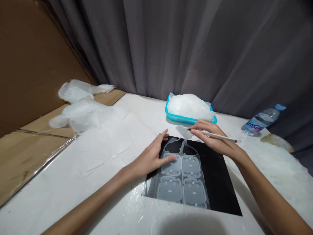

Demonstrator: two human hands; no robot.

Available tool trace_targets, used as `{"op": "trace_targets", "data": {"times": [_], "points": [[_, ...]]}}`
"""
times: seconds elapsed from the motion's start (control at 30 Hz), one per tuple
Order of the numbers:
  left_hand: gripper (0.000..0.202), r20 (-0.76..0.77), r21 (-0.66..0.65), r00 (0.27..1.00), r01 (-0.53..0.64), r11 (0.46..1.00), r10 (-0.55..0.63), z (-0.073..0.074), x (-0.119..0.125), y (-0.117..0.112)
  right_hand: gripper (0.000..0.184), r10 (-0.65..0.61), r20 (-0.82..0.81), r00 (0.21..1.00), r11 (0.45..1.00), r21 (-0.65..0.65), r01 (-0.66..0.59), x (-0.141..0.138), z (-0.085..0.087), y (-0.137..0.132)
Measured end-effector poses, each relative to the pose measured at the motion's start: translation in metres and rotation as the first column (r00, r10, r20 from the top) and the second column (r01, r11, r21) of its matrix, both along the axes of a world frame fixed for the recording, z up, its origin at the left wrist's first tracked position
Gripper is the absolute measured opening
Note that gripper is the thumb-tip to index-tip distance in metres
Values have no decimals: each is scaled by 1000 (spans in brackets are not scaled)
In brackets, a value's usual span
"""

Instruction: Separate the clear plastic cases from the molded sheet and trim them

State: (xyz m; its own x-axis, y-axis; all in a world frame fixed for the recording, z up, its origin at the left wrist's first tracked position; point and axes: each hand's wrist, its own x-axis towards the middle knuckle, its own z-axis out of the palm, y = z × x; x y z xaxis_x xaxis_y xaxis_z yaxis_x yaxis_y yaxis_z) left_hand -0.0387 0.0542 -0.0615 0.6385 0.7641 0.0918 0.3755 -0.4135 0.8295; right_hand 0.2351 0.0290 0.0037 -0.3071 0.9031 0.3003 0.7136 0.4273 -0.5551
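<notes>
"Where is the left hand point(153, 154) relative to the black sheet point(220, 176)?"

"Over its left edge, palm down, fingers pointing toward the far-left corner and the thumb spread well away from them across the sheet."

"And the left forearm point(97, 203)?"

"It slants in from beyond the near-left corner."

"What of the right hand point(214, 128)?"

"At the far edge, curled in a writing grip, its fingertips just past that edge."

"Its arm?"

"The right forearm point(265, 189) runs alongside the right edge, angled inward. Both forearms are bare."
</notes>
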Motion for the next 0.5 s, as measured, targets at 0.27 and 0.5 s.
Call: {"op": "trace_targets", "data": {"times": [0.27,0.5], "points": [[25,341,-294,930,-35,955,139,16,23,-8,34,96,-261,960,958,-239,-161,-22,24,-22],[28,427,-618,819,-45,785,383,27,22,-17,32,-91,-326,941,996,-24,88,-25,-5,-10]]}}
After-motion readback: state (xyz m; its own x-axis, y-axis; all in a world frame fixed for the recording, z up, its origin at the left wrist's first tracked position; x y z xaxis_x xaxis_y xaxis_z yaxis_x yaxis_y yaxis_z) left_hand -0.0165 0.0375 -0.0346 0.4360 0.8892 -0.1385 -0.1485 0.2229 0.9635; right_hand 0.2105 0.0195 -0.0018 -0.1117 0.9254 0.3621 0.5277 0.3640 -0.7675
